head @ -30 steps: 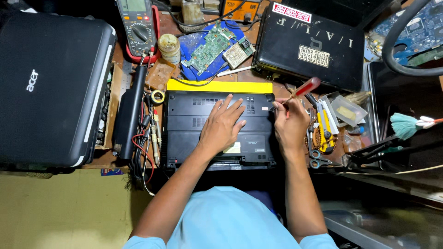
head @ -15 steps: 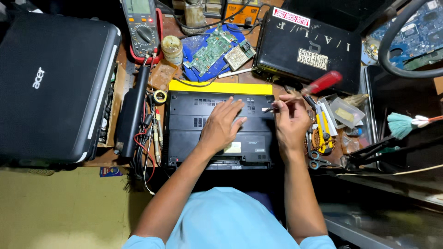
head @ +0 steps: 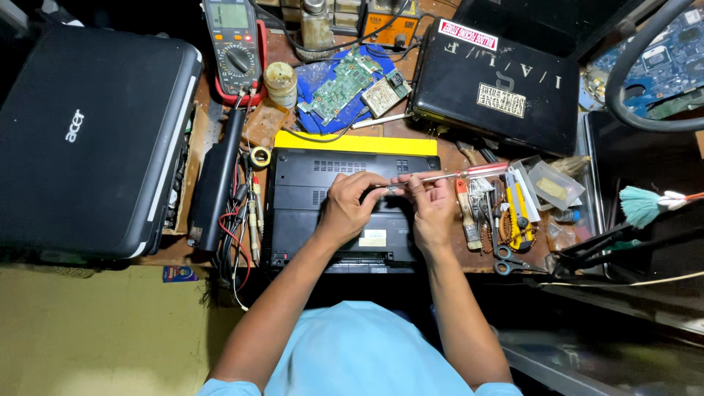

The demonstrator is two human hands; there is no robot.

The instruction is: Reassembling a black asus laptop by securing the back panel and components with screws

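Both hands [head: 389,202] pinch the screwdriver [head: 455,174] — over the black laptop base [head: 301,198].

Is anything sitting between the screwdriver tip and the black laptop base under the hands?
Nothing visible. The right hand holds the screwdriver level above the laptop base; the left hand pinches its tip, so the fingers hide the point itself.

Big closed laptop [head: 88,139] at worktop's left edge, multimeter [head: 233,45] & green circuit board [head: 339,86] at back (on blue mat), scissors [head: 515,262] front-right.
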